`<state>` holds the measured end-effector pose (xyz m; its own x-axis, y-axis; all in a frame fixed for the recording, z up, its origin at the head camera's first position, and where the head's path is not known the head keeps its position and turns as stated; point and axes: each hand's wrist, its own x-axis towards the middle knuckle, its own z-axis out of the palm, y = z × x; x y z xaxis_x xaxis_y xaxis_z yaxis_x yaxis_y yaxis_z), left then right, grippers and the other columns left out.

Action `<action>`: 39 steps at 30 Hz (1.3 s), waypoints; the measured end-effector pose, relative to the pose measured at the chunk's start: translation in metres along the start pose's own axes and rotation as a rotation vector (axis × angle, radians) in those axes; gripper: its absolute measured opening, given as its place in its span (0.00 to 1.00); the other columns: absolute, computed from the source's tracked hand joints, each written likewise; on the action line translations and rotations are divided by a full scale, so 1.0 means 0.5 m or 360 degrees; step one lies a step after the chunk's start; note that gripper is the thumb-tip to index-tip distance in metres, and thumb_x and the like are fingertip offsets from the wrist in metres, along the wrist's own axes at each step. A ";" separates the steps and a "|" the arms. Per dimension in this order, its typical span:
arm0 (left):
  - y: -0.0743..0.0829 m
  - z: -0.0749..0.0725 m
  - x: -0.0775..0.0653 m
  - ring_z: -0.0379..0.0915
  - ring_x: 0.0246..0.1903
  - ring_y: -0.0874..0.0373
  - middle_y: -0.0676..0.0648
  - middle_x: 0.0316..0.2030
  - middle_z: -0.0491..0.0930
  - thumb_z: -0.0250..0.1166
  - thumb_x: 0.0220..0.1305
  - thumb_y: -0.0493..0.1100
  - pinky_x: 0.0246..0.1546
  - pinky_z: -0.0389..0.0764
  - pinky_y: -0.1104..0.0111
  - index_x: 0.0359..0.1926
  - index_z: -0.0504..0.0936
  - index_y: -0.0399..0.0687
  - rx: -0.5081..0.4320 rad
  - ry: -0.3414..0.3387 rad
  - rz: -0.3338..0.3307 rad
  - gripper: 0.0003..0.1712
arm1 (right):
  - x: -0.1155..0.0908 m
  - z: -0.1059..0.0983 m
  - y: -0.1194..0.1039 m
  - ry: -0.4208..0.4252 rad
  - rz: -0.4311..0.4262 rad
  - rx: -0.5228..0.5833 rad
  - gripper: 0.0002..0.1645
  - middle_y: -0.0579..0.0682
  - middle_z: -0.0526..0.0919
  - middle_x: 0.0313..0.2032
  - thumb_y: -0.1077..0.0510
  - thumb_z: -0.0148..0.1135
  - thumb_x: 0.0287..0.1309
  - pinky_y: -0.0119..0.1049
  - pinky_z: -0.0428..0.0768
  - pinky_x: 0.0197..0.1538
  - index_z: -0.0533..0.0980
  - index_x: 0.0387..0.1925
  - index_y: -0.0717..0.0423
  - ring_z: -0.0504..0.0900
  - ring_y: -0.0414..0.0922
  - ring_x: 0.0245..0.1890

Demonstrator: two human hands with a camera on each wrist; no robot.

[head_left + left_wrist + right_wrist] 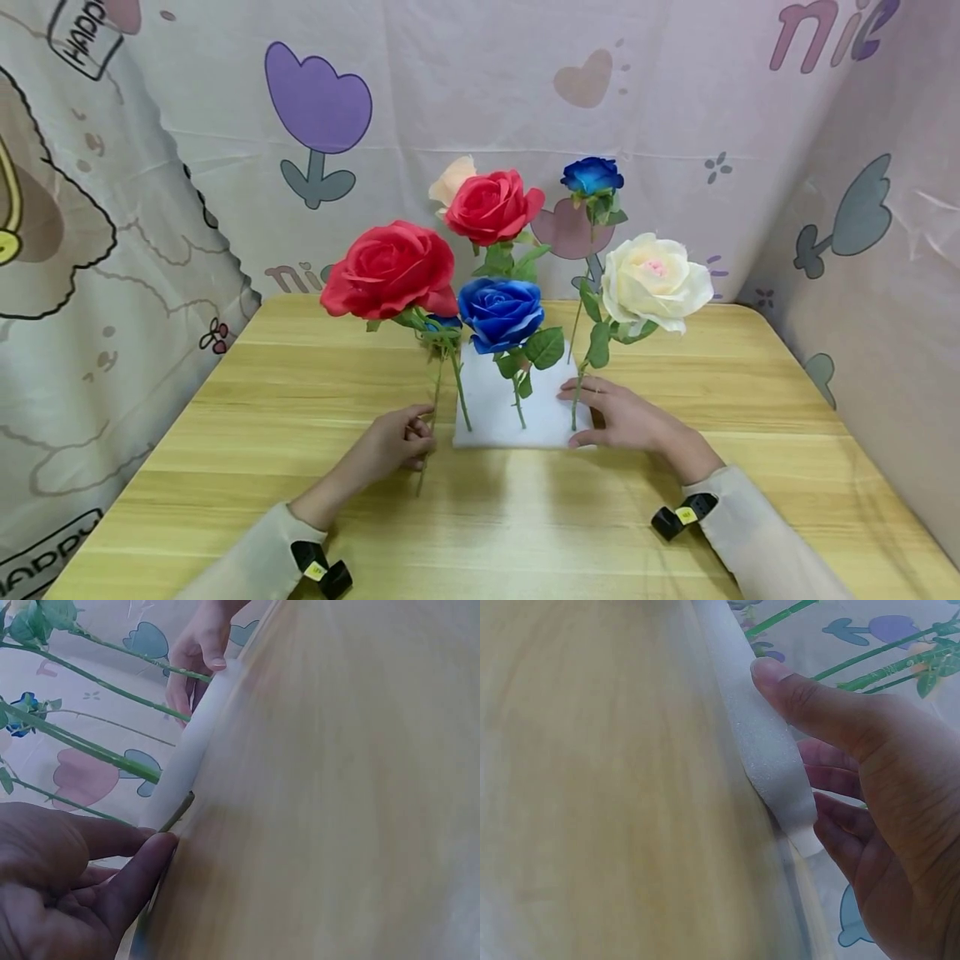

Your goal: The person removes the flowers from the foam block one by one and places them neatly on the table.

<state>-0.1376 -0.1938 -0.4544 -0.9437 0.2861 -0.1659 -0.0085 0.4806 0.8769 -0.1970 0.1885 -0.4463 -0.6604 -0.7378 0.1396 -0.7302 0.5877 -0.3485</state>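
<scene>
My left hand (405, 437) pinches a thin artificial flower stem (178, 812) between thumb and fingertips, left of a white foam block (495, 437). The stem's lower end sticks out below the fingers, over the table. Its top runs up behind a large red rose (393, 271), where a bit of blue petal (444, 322) shows; most of that bloom is hidden. My right hand (618, 414) grips the block's right front corner, thumb at the front edge and fingers along the side. A blue rose (501, 315) and a white rose (656, 282) stand in the block.
Farther back rise another red rose (495, 207), a pale peach rose (452, 182) partly behind it, and a smaller blue rose (592, 177). The wooden table (525, 533) carries the block. A printed cloth (450, 83) hangs behind and at both sides.
</scene>
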 end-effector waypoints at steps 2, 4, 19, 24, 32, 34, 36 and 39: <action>0.000 0.003 0.001 0.77 0.28 0.57 0.48 0.34 0.78 0.65 0.63 0.30 0.25 0.84 0.68 0.68 0.66 0.34 0.0046 0.0008 0.0015 0.33 | 0.000 0.001 0.000 0.0007 -0.0009 -0.0007 0.44 0.52 0.72 0.62 0.33 0.67 0.52 0.52 0.69 0.64 0.74 0.62 0.58 0.69 0.54 0.63; 0.001 0.006 0.001 0.77 0.27 0.58 0.48 0.33 0.78 0.66 0.62 0.30 0.25 0.83 0.68 0.67 0.68 0.34 0.0078 0.0019 0.0032 0.32 | -0.001 0.001 0.000 0.0015 -0.0014 -0.0008 0.44 0.52 0.72 0.62 0.33 0.68 0.52 0.51 0.69 0.64 0.74 0.61 0.57 0.70 0.53 0.63; 0.009 0.009 -0.007 0.73 0.23 0.65 0.56 0.27 0.78 0.67 0.63 0.35 0.23 0.74 0.74 0.63 0.72 0.31 0.0492 -0.0023 0.0285 0.28 | -0.003 0.002 0.000 0.0004 -0.0019 0.0002 0.44 0.53 0.72 0.62 0.33 0.67 0.53 0.52 0.69 0.64 0.74 0.62 0.58 0.69 0.54 0.63; 0.008 0.012 -0.006 0.72 0.22 0.65 0.57 0.26 0.77 0.67 0.64 0.37 0.22 0.72 0.74 0.63 0.73 0.33 0.0517 -0.0055 0.0301 0.28 | -0.003 0.003 0.001 0.0006 -0.0024 -0.0002 0.44 0.53 0.72 0.62 0.33 0.67 0.53 0.52 0.69 0.64 0.74 0.62 0.59 0.69 0.54 0.63; 0.000 0.009 -0.003 0.76 0.23 0.65 0.56 0.31 0.79 0.67 0.64 0.35 0.23 0.78 0.72 0.63 0.73 0.36 0.0460 -0.0022 0.0325 0.27 | -0.004 0.004 0.002 0.0003 -0.0015 0.0008 0.44 0.53 0.72 0.63 0.33 0.66 0.53 0.53 0.69 0.64 0.74 0.62 0.58 0.69 0.54 0.63; 0.000 0.007 -0.002 0.76 0.25 0.65 0.55 0.32 0.80 0.67 0.63 0.35 0.23 0.79 0.71 0.62 0.74 0.37 0.0418 -0.0006 0.0321 0.26 | -0.003 0.003 0.001 0.0001 -0.0007 0.0007 0.45 0.53 0.71 0.63 0.33 0.67 0.53 0.52 0.68 0.64 0.73 0.62 0.58 0.69 0.54 0.64; 0.002 0.005 -0.001 0.77 0.26 0.64 0.54 0.33 0.80 0.68 0.63 0.36 0.22 0.80 0.70 0.60 0.75 0.38 0.0387 0.0016 0.0326 0.25 | -0.002 0.002 0.000 0.0000 -0.0001 0.0003 0.45 0.53 0.71 0.63 0.33 0.67 0.53 0.52 0.68 0.65 0.73 0.63 0.58 0.68 0.54 0.64; 0.009 0.000 -0.001 0.79 0.31 0.61 0.53 0.35 0.80 0.69 0.62 0.37 0.25 0.81 0.71 0.58 0.77 0.39 0.0350 0.0046 0.0360 0.24 | -0.002 0.002 -0.001 0.0003 0.0007 -0.0007 0.44 0.52 0.71 0.63 0.33 0.68 0.52 0.52 0.68 0.64 0.74 0.62 0.58 0.69 0.54 0.64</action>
<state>-0.1372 -0.1918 -0.4505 -0.9226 0.3838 0.0381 0.2714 0.5761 0.7710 -0.1960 0.1888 -0.4471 -0.6641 -0.7345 0.1397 -0.7279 0.5927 -0.3448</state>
